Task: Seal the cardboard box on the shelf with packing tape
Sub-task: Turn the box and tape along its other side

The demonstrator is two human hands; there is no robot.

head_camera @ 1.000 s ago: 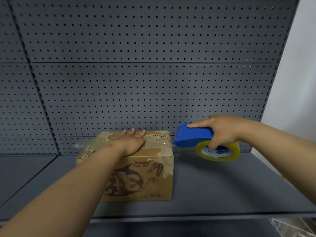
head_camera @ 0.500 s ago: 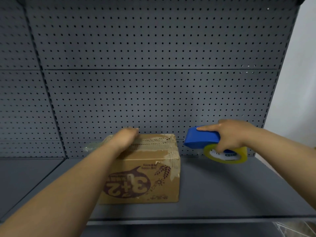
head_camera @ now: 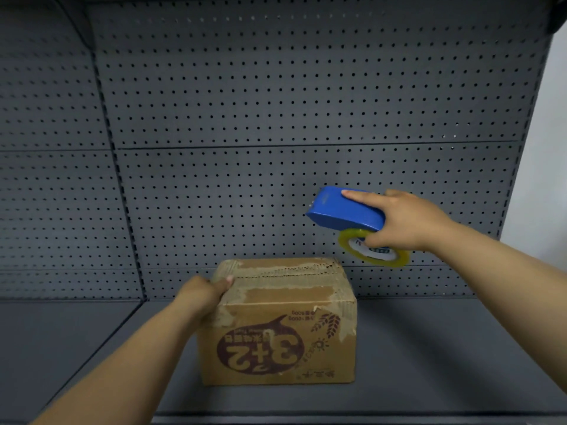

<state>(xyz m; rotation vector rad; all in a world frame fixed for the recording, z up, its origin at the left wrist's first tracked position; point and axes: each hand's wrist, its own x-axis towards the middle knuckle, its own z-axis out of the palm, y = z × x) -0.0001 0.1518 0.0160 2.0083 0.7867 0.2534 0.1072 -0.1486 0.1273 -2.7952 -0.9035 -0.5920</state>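
I see the box point(head_camera: 276, 317) closed on the shelf point(head_camera: 445, 348), contents hidden; left hand point(head_camera: 202, 297) grips its top-left edge, right hand point(head_camera: 408, 222) wraps fingers point(head_camera: 359, 196) round the dispenser point(head_camera: 340, 211) above

Left hand point(head_camera: 202, 297) curled low; right hand point(head_camera: 408, 222) higher, forefinger straight.

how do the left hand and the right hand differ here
The left hand is low, gripping the top left corner of the cardboard box on the shelf; the right hand is raised, holding the blue tape dispenser in the air, clear of the box. The left thumb lies on the box top; the right index finger stretches along the dispenser. Both hold something.
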